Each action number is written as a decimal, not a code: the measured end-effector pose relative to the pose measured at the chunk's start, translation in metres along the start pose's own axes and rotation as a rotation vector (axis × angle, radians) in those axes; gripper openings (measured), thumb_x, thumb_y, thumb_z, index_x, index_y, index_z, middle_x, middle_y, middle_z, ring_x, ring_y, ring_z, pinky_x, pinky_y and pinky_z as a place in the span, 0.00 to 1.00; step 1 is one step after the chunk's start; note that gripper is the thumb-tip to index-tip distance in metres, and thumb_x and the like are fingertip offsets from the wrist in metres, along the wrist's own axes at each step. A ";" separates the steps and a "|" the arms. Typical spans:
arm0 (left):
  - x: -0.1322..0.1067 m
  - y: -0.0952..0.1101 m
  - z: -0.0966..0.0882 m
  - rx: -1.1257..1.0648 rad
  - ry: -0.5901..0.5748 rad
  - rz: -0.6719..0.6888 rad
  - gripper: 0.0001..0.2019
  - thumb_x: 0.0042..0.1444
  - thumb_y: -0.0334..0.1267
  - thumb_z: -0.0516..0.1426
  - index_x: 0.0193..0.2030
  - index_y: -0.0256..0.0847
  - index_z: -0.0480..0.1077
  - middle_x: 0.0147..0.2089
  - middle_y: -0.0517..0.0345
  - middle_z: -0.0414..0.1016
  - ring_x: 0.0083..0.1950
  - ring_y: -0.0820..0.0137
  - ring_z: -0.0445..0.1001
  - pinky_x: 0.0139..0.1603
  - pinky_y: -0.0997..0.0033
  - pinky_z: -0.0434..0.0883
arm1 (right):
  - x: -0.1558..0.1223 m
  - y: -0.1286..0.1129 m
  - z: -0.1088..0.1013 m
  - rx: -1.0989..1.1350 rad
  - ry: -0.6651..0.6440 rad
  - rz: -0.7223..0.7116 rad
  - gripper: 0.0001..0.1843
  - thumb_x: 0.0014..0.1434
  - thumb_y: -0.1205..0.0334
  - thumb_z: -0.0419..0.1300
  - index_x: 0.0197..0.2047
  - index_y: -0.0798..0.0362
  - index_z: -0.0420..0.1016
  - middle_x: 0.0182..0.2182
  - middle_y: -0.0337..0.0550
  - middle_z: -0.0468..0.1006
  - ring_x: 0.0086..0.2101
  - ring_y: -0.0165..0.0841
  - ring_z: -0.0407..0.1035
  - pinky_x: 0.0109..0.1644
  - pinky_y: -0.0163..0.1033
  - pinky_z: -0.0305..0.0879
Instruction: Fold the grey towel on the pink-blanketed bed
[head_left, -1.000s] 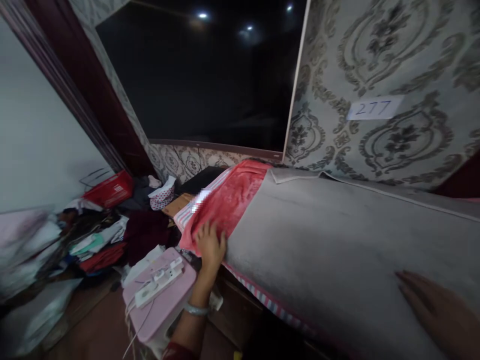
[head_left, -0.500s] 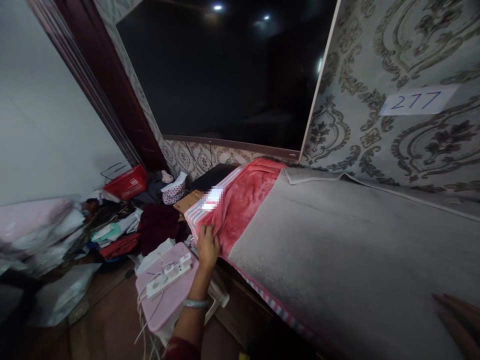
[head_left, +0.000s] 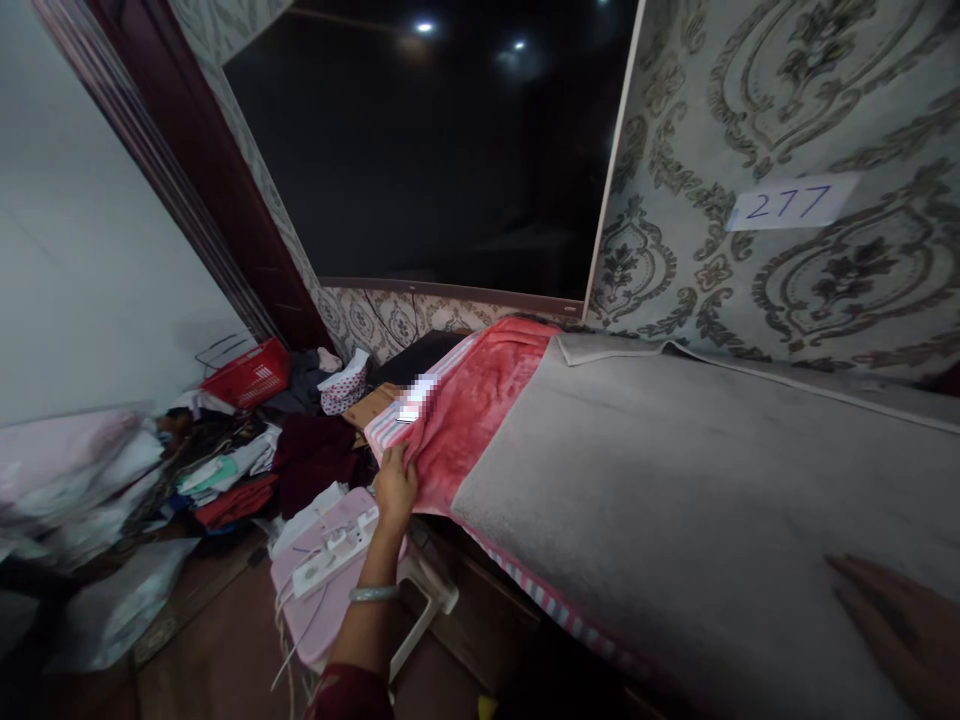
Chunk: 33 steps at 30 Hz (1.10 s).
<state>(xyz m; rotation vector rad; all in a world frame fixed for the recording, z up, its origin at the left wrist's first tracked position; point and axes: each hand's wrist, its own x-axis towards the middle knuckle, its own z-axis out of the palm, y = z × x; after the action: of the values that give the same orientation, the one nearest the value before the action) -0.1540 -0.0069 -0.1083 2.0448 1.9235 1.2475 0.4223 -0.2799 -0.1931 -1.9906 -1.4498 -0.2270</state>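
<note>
My left hand [head_left: 395,487] is closed on the near left corner of a pink plush blanket [head_left: 480,400], its fingers curled over the edge. The blanket has a striped border along its left and front sides. A grey cloth [head_left: 660,480] lies flat over most of the blanket, with its back edge folded near the wall. At the lower right, my right hand [head_left: 900,625] is over the grey cloth, fingers stretched out and holding nothing. Whether its palm touches the cloth I cannot tell. A blurred-out bright patch covers part of the blanket's left border.
Below my left forearm stands a pink stool [head_left: 330,580] with a white power strip [head_left: 337,553] and cords on it. Piled clothes [head_left: 232,470] and a red basket [head_left: 251,372] lie to the left. A large television [head_left: 435,150] hangs on the patterned wall behind.
My left hand has shifted slightly left, drawing the blanket's corner outward. My right hand has come further into view, towards the left. The whole view has turned a little.
</note>
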 end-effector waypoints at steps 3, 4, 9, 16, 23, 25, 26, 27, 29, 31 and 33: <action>0.001 0.003 -0.003 0.013 -0.029 0.041 0.16 0.57 0.36 0.52 0.50 0.37 0.74 0.52 0.42 0.77 0.50 0.57 0.78 0.51 0.59 0.74 | 0.002 -0.018 -0.007 0.013 -0.001 0.036 0.22 0.58 0.36 0.51 0.43 0.36 0.80 0.48 0.57 0.80 0.49 0.62 0.73 0.55 0.69 0.67; 0.002 0.003 -0.003 -0.006 -0.014 0.021 0.16 0.58 0.37 0.51 0.49 0.36 0.74 0.50 0.43 0.78 0.49 0.57 0.78 0.51 0.59 0.74 | 0.003 -0.025 -0.010 0.006 -0.005 0.045 0.23 0.59 0.37 0.50 0.43 0.37 0.80 0.48 0.57 0.80 0.50 0.61 0.73 0.56 0.68 0.67; 0.012 -0.009 -0.005 -0.036 0.050 -0.175 0.13 0.57 0.38 0.51 0.43 0.38 0.74 0.35 0.49 0.79 0.40 0.59 0.78 0.43 0.63 0.73 | 0.011 -0.056 -0.022 -0.058 -0.033 0.014 0.25 0.65 0.43 0.48 0.46 0.46 0.80 0.49 0.56 0.80 0.50 0.58 0.73 0.56 0.65 0.70; 0.016 0.014 -0.025 0.310 0.175 -0.078 0.25 0.55 0.41 0.53 0.58 0.31 0.69 0.53 0.32 0.73 0.54 0.43 0.71 0.50 0.44 0.70 | 0.005 -0.040 -0.042 -0.082 0.073 0.077 0.25 0.63 0.46 0.49 0.52 0.49 0.77 0.49 0.51 0.80 0.49 0.49 0.75 0.55 0.59 0.72; 0.016 0.077 0.030 0.111 -0.302 0.377 0.26 0.57 0.52 0.46 0.51 0.35 0.72 0.48 0.40 0.77 0.51 0.50 0.74 0.54 0.53 0.71 | -0.051 0.038 -0.144 -0.423 0.175 0.463 0.26 0.61 0.56 0.49 0.54 0.60 0.77 0.52 0.59 0.78 0.52 0.50 0.72 0.60 0.54 0.67; 0.019 0.089 0.047 0.183 -0.403 0.331 0.31 0.57 0.55 0.44 0.51 0.33 0.73 0.45 0.37 0.77 0.49 0.47 0.75 0.50 0.52 0.72 | -0.069 0.054 -0.166 -0.535 0.149 0.610 0.26 0.62 0.57 0.49 0.56 0.62 0.76 0.53 0.61 0.77 0.52 0.51 0.72 0.59 0.54 0.67; 0.022 0.093 0.052 0.221 -0.438 0.285 0.33 0.57 0.57 0.43 0.52 0.32 0.73 0.43 0.36 0.78 0.47 0.46 0.75 0.47 0.51 0.73 | -0.077 0.058 -0.174 -0.572 0.122 0.678 0.27 0.63 0.57 0.49 0.57 0.63 0.75 0.53 0.62 0.77 0.51 0.51 0.73 0.57 0.53 0.68; 0.024 0.096 0.056 0.246 -0.464 0.231 0.35 0.57 0.58 0.42 0.53 0.31 0.72 0.42 0.36 0.78 0.45 0.45 0.76 0.43 0.52 0.73 | -0.082 0.060 -0.180 -0.596 0.088 0.730 0.27 0.64 0.57 0.48 0.57 0.65 0.75 0.53 0.63 0.77 0.51 0.51 0.73 0.56 0.52 0.68; 0.031 0.099 0.059 0.247 -0.511 0.145 0.36 0.57 0.59 0.42 0.56 0.29 0.71 0.41 0.36 0.78 0.41 0.45 0.76 0.38 0.53 0.72 | -0.088 0.058 -0.188 -0.620 0.022 0.776 0.27 0.66 0.57 0.48 0.58 0.66 0.74 0.51 0.64 0.78 0.50 0.50 0.73 0.55 0.50 0.68; 0.038 0.101 0.060 0.231 -0.555 0.090 0.36 0.56 0.58 0.44 0.58 0.30 0.70 0.40 0.38 0.79 0.40 0.46 0.77 0.37 0.53 0.73 | -0.087 0.052 -0.193 -0.632 -0.018 0.780 0.26 0.66 0.57 0.49 0.58 0.65 0.74 0.50 0.64 0.78 0.49 0.49 0.73 0.54 0.48 0.68; 0.044 0.106 0.060 0.240 -0.597 0.062 0.34 0.55 0.58 0.46 0.55 0.31 0.73 0.39 0.39 0.79 0.41 0.46 0.77 0.38 0.53 0.74 | -0.084 0.046 -0.199 -0.616 -0.030 0.806 0.26 0.65 0.57 0.50 0.58 0.63 0.74 0.48 0.63 0.79 0.49 0.49 0.74 0.53 0.47 0.68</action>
<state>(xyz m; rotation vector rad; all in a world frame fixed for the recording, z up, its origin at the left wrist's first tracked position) -0.0388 0.0354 -0.0678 2.2511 1.7787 0.3406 0.4785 -0.4716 -0.1001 -2.9058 -0.5057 -0.3025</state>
